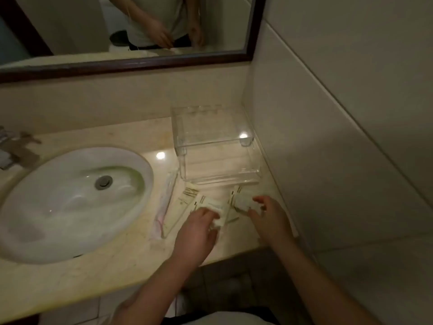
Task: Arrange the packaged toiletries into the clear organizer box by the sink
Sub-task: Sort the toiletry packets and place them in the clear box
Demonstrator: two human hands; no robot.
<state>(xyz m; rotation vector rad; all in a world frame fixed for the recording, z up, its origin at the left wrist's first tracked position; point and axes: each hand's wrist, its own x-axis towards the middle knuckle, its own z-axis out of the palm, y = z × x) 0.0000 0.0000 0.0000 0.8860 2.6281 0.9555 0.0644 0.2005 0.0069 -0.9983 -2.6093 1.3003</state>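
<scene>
Two hands work just in front of the clear organizer box point(220, 171), which stands in the wall corner; no packet shows inside it. The left hand point(199, 228) has its fingers curled around a small white packet point(212, 206). The right hand point(269, 216) pinches a second white packet point(242, 202) between thumb and fingertips. Both packets are near the front edge of the box, low over the counter point(93, 277). In front of the box, to its left, lie a flat striped sachet point(185, 199) and a long wrapped item point(165, 207), the latter between the box and the sink point(140, 165). I judge the risks so: a thin packet can slip from such a light pinch, a hurried hand can knock the box and push it away, and the left forearm could sweep the long item into the sink.
</scene>
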